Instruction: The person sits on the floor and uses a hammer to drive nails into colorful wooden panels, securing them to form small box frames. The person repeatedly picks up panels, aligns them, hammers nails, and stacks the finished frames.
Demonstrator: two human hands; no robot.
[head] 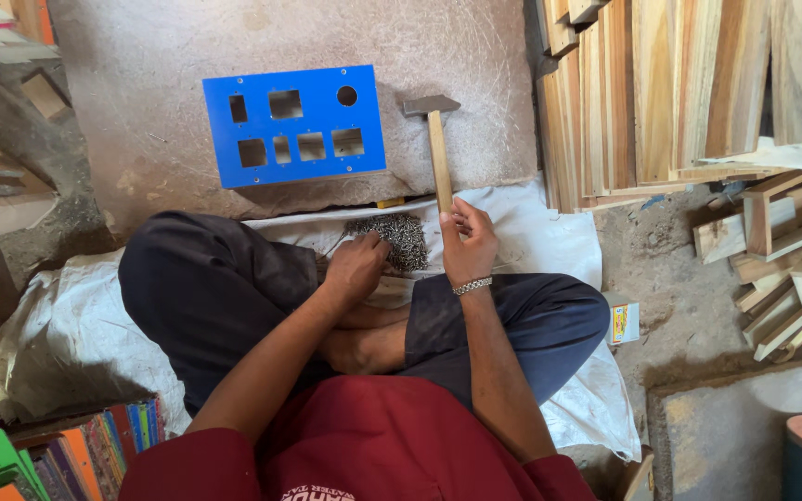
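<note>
Head camera looks straight down on a cross-legged worker, and the hammer (438,153) is the centre of it: wooden handle running away from the body, steel head at the far end on the grey board (141,176), near end gripped in the right hand (469,243), fingers wrapped round the shaft. So its long axis points forward from that hand, head well ahead of the knuckles. Just left of the handle sits a heap of small nails (392,239) on the white sack (549,241), and the left hand (356,267) is down at its near edge, fingers bunched; whether it has pinched a nail I cannot tell. A metal bracelet (472,286) rings the right wrist. Further out, a blue panel (313,121) with cut-out holes lies flat on the board, left of the hammer head. Stacked wooden planks (661,93) stand to the right, loose offcuts (791,269) beyond them.
</note>
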